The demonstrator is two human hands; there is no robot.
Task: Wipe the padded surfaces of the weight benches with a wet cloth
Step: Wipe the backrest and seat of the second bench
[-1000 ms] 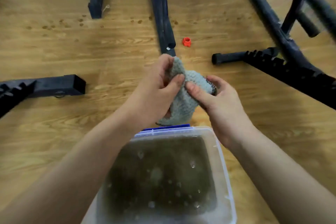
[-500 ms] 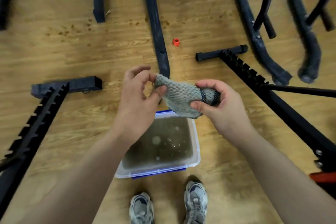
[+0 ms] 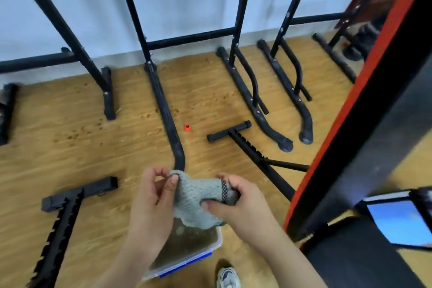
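A grey knitted cloth [image 3: 198, 196] with a black patterned band is stretched between both hands above a clear plastic tub [image 3: 216, 242] of murky water on the floor. My left hand [image 3: 152, 203] pinches the cloth's left corner between thumb and fingers. My right hand [image 3: 236, 203] grips the banded right end. At the right, a tilted black bench pad with red edging [image 3: 364, 128] rises steeply past my right arm. Another black padded surface [image 3: 350, 262] lies at the bottom right.
Black steel bench frames [image 3: 168, 110] stand along the white wall on the wooden floor. Notched adjuster bars [image 3: 56, 229] lie at left and centre right. A small red cap [image 3: 187, 127] sits on the floor. A phone with a blue screen [image 3: 397, 222] rests at right. My shoe [image 3: 228, 276] is below.
The view has risen from close over the tub to standing height, bringing the wall and the red-edged pad into sight. Both hands have lifted the cloth and spread it out between them.
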